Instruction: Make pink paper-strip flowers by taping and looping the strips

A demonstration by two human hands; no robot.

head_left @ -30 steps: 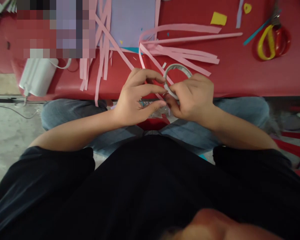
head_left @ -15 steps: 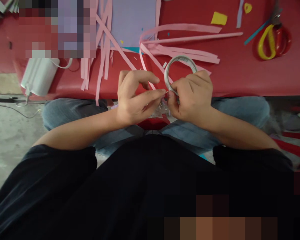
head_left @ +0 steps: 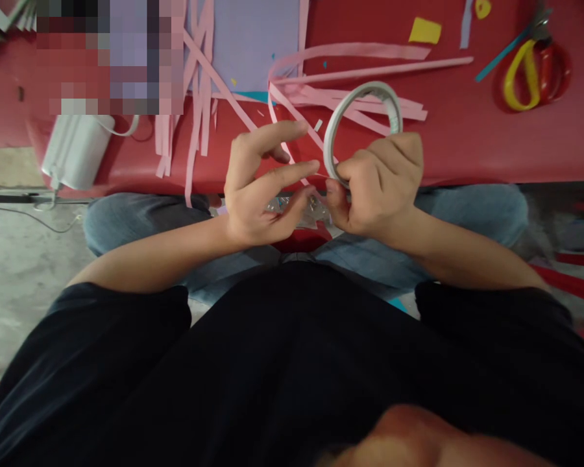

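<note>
My right hand (head_left: pixel 382 185) grips the lower edge of a white roll of tape (head_left: pixel 331 133), its ring standing up above the knuckles. Left of it, my left hand (head_left: pixel 267 181) has its thumb and fingers apart, the fingertips pointing at the roll with a small gap between. I see nothing held in the left fingers. Behind both hands, pink paper strips (head_left: pixel 350 55) spread over the red table (head_left: pixel 467 143), several of them meeting at one end. A small white scrap (head_left: pixel 318 125) lies between the hands and the strips.
Scissors (head_left: pixel 540 74) with yellow and red handles lie at the far right beside a blue strip (head_left: pixel 501 61). A lilac sheet (head_left: pixel 253 45) is at the back. A yellow paper piece (head_left: pixel 425 30) sits right of it. On the left stands a white box-shaped device (head_left: pixel 80 149) with a cable.
My left fingers have spread apart and drawn back slightly from the tape. The roll, in my right hand, has tilted and moved a little up and to the right.
</note>
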